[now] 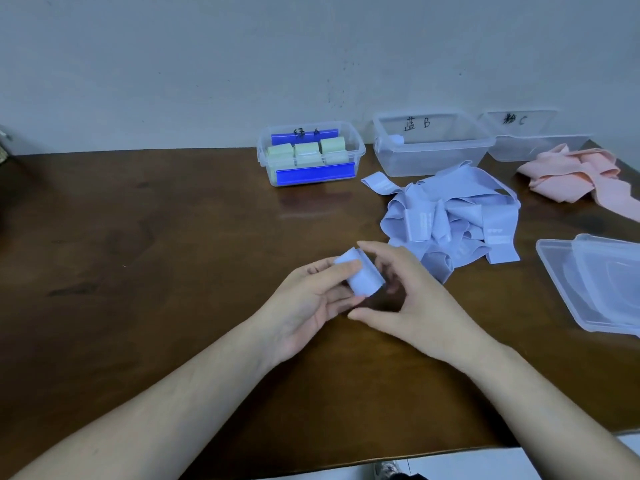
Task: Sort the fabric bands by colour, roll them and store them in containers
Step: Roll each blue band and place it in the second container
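Observation:
A rolled light-blue band (365, 277) sits between my hands above the table's middle. My left hand (311, 299) grips it with thumb on top and fingers underneath. My right hand (408, 292) curls round its right side, forefinger over the top. A loose heap of blue bands (457, 216) lies just behind to the right. Pink bands (581, 174) are piled at the far right. The lidded box with blue clips (360, 150) holds green rolls. The open box marked B (391, 161) holds one blue roll in its left corner. The box marked C (540, 148) stands behind the pink pile.
Clear plastic lids (595, 289) lie stacked at the right edge of the brown wooden table (156, 271). A grey wall rises directly behind the boxes. The table's front edge runs close to my forearms, with pale floor and a shoe below.

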`<state>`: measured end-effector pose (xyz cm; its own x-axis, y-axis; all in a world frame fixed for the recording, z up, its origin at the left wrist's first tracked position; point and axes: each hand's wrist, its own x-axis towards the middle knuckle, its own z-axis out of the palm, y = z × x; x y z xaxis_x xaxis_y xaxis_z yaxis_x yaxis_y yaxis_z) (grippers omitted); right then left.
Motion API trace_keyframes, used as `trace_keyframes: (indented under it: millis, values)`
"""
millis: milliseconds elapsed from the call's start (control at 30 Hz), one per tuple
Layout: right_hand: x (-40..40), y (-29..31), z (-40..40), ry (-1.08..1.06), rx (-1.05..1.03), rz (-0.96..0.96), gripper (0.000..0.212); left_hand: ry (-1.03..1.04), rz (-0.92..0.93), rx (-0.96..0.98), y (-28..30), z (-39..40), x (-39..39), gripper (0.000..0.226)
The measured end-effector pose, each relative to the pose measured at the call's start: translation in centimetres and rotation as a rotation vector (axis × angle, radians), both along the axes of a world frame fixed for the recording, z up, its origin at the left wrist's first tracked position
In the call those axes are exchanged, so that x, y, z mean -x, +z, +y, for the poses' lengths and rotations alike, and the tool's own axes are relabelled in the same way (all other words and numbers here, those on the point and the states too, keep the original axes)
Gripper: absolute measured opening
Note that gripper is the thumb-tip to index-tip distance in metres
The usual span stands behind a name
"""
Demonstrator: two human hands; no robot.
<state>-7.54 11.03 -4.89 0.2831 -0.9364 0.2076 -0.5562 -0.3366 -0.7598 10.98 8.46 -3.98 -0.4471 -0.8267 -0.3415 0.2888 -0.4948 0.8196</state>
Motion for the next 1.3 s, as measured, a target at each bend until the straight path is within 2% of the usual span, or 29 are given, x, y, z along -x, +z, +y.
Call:
trace_keyframes:
  millis: [67,133,267,400,500,633,767,867,933,1067,1167,1300]
  values:
    - [0.8,0.3,-0.3,0.049,0.07,0.191,0.091,0.008,-0.012,0.026,0.4,-0.5,0.3,0.033]
    - [1.3,0.5,-0.9,0.04,0.097,0.222,0.094,0.007,-0.047,0.063,1.1,-1.2,0.6,0.03]
    - [2.3,1.4,-2.5,-0.052,0.198,0.213,0.086,-0.05,-0.114,0.093,1.8,-2.1,1.8,0.024]
    - [3.1,2.5,-3.9,0.029,0.179,0.234,0.068,-0.098,-0.123,0.142,2.2,-2.9,3.4,0.026]
    - [3.7,3.1,-4.6,-0.011,0.078,0.211,0.06,-0.132,-0.11,0.132,2.6,-3.7,4.5,0.028]
    - [4.9,3.5,-5.9,-0.136,0.042,0.167,0.054,-0.186,-0.066,0.132,2.9,-4.7,6.1,0.033]
    - [6.1,4.1,-7.6,-0.275,0.062,0.096,0.054,-0.141,-0.002,0.124,3.9,-6.1,8.4,0.034]
    - [7.3,4.3,-8.9,-0.243,0.074,0.065,0.056,-0.047,0.003,0.094,4.5,-7.5,9.9,0.031]
    - [8.4,4.7,-9.4,-0.199,0.066,0.047,0.057,-0.003,-0.037,0.087,4.8,-8.4,10.7,0.025]
    - [11.6,5.6,-10.8,-0.12,0.044,0.024,0.032,0.028,-0.12,0.129,5.4,-10.6,12.1,0.014]
    - [14.1,5.6,-12.8,-0.115,0.018,-0.027,0.039,0.036,-0.171,0.173,5.9,-12.3,13.2,0.024]
    - [16.8,6.2,-15.7,-0.089,0.014,-0.046,0.028,0.065,-0.335,0.295,7.0,-14.4,14.4,0.027]
